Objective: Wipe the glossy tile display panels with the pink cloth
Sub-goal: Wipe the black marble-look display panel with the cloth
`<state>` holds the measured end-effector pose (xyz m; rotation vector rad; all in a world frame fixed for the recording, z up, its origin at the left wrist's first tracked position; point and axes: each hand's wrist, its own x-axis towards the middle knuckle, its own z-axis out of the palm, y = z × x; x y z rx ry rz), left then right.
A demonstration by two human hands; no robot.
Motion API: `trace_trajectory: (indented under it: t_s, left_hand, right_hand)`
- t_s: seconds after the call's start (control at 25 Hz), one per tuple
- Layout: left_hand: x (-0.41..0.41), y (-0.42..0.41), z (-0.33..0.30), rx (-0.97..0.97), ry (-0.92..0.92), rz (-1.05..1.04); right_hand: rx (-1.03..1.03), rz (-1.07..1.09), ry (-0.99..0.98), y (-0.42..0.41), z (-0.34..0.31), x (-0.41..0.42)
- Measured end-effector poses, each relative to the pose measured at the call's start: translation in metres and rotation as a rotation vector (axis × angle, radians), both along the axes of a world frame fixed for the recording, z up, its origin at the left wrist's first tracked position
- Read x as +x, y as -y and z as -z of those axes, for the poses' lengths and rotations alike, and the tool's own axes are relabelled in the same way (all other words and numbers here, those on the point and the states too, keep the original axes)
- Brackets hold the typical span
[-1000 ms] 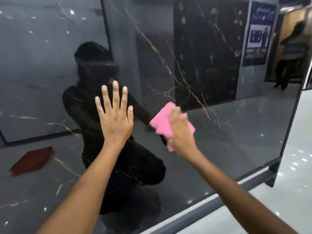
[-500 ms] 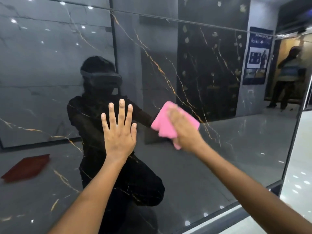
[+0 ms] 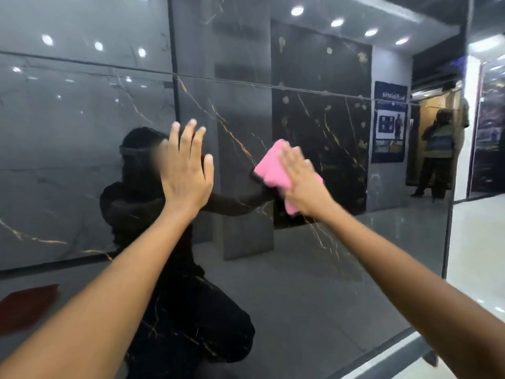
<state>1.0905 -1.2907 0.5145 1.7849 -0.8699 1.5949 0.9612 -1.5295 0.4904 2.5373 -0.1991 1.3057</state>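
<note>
Since half a second ago our pink cloth [image 3: 274,170] has climbed higher on the glossy tile panel [image 3: 314,269], and the left hand too. We press the cloth flat under the right hand [image 3: 303,184], fingers laid straight over it, so the whole pad rubs the shine; the grip is no pinch, only a push. Our left hand [image 3: 185,173], released and spread, leans on the panel left of the cloth, probably to steady us.
</note>
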Motion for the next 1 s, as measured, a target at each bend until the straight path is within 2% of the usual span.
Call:
trace_trajectory:
  t_s: [0.12,0.16,0.2,0.24,0.28,0.36,0.4,0.44,0.56,0.6,0.68,0.72,0.8,0.84,0.88,0.92,1.0]
  left_hand:
    - [0.018,0.006,-0.010,0.084,0.010,-0.127]
    - [0.022,0.008,-0.005,0.085,0.018,-0.166]
    - [0.025,0.010,-0.001,0.080,0.029,-0.189]
    - [0.026,0.012,0.000,0.072,0.039,-0.196]
    - [0.026,0.012,-0.001,0.065,0.046,-0.192]
    - [0.025,0.012,-0.004,0.058,0.060,-0.187]
    - [0.026,0.011,-0.003,0.059,0.064,-0.188]
    - [0.026,0.011,-0.001,0.060,0.061,-0.188]
    - [0.025,0.012,0.002,0.062,0.052,-0.209]
    - [0.025,0.012,0.001,0.064,0.049,-0.214]
    - [0.025,0.013,0.000,0.063,0.047,-0.215]
    - [0.025,0.013,0.001,0.057,0.047,-0.215]
    - [0.025,0.012,0.000,0.042,0.049,-0.204]
    - [0.025,0.012,0.000,0.039,0.042,-0.197]
    - [0.024,0.012,0.001,0.041,0.034,-0.194]
    - [0.024,0.012,0.001,0.046,0.027,-0.194]
    - [0.023,0.012,0.000,0.053,0.021,-0.196]
  right_hand:
    - [0.701,0.111,0.432,0.039,-0.056,-0.012]
    - [0.773,0.074,0.495,0.026,-0.056,-0.005]
    - [0.733,0.021,0.449,-0.005,-0.047,0.004]
    - [0.663,-0.128,0.340,-0.039,-0.027,0.012]
    - [0.461,-0.264,0.180,-0.066,-0.004,0.015]
    - [-0.033,-0.291,-0.075,-0.084,0.033,0.021]
    - [-0.189,-0.257,-0.033,-0.061,0.024,0.023]
    - [-0.117,-0.189,0.064,-0.037,0.003,0.019]
    - [0.610,-0.038,0.448,0.016,-0.068,0.000]
    - [0.747,-0.020,0.532,0.018,-0.081,-0.005]
    - [0.735,-0.077,0.548,-0.011,-0.075,0.005]
    - [0.629,-0.191,0.430,-0.035,-0.061,0.012]
    - [0.179,-0.326,0.099,-0.069,-0.017,0.023]
    - [0.001,-0.326,-0.004,-0.064,-0.009,0.027]
    - [-0.063,-0.298,0.017,-0.048,-0.017,0.023]
    - [0.032,-0.236,0.120,-0.027,-0.032,0.017]
    - [0.475,-0.029,0.437,0.018,-0.072,0.004]
